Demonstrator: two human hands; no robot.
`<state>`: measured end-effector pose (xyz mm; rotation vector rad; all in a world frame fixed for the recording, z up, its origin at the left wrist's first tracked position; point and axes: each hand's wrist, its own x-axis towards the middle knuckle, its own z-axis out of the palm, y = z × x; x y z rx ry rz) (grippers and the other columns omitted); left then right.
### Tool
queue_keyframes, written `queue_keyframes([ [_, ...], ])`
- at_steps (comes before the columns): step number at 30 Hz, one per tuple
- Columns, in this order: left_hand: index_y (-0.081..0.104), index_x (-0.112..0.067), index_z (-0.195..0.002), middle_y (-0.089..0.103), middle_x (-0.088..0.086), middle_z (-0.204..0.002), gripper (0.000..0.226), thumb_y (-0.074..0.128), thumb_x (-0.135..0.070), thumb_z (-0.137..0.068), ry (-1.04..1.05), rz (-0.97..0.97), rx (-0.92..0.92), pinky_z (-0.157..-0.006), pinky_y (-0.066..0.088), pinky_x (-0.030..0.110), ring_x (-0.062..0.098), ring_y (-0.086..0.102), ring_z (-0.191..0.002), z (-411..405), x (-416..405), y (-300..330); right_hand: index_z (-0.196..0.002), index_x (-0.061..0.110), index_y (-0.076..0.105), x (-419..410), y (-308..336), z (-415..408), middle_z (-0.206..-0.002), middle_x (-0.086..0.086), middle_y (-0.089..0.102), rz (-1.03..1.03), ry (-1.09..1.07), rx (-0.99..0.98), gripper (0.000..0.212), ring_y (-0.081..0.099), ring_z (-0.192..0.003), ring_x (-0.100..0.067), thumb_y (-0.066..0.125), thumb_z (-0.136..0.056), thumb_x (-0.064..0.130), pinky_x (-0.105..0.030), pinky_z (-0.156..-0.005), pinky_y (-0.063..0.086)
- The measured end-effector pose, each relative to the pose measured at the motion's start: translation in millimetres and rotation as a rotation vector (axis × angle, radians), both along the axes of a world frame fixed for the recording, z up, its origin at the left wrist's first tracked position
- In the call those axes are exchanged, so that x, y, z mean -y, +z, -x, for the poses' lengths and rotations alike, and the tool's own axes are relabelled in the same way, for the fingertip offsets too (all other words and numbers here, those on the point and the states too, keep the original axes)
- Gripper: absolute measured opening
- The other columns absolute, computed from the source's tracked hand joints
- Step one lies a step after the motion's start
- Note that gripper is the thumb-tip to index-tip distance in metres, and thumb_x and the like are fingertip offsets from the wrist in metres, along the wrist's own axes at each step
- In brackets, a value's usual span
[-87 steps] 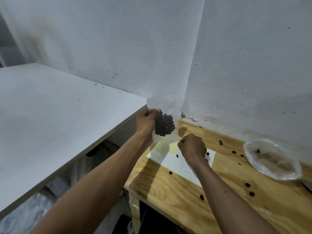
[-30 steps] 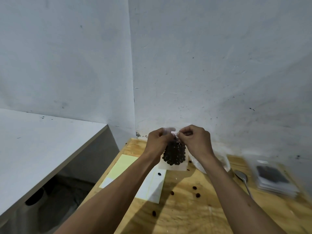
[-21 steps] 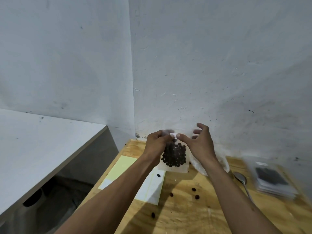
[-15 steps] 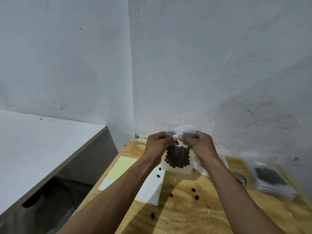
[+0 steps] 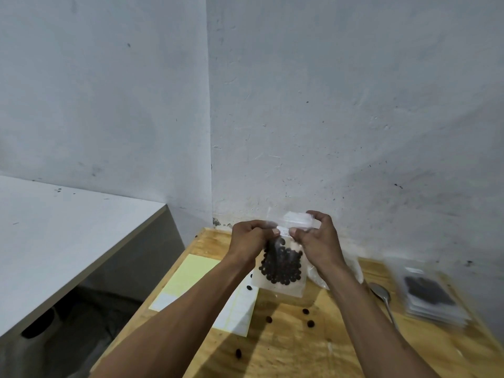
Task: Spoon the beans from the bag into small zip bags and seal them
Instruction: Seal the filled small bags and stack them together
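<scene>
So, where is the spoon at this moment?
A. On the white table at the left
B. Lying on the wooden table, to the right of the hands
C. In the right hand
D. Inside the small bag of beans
B: the spoon lies on the wooden table, right of both hands, which pinch the top of the small bag.

Soft, dim, even light filled the scene, leaving the grey walls (image 5: 327,105) flat and without glare. The forearms cast dark, soft-edged shadows toward the viewer across the wooden table (image 5: 272,350). The wide-angle lens bowed the wall corner and stretched the frame edges. Motion blur smeared the stack of filled bags (image 5: 431,296) at right and the zip bag's (image 5: 281,268) top strip.
</scene>
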<state>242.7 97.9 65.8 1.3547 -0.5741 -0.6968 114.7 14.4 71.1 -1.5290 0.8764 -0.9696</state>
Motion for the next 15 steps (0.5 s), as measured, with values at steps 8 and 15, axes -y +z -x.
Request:
queue_keyframes([
  [8,0.077,-0.003,-0.091,0.076,0.019,-0.097,0.011,0.076,0.004,-0.083,0.033,0.010,-0.096,-0.082,0.058,0.035,0.025,0.071,-0.084,-1,4,-3,-0.136,0.026,0.038,-1,0,17,-0.114,-0.006,0.068,-0.119,0.189,-0.081,0.051,0.069,-0.097,-0.016,0.068,-0.095,0.022,-0.025,-0.075,0.054],
  [15,0.065,-0.005,-0.122,0.071,0.012,-0.109,0.045,0.083,-0.017,-0.082,-0.185,-0.208,0.066,-0.071,0.055,0.031,0.022,0.068,-0.092,19,13,-11,-0.124,0.009,0.060,7,-11,63,-0.093,-0.007,0.073,-0.215,0.082,-0.156,0.042,0.071,-0.078,-0.017,0.076,-0.085,0.002,-0.023,-0.058,0.054],
])
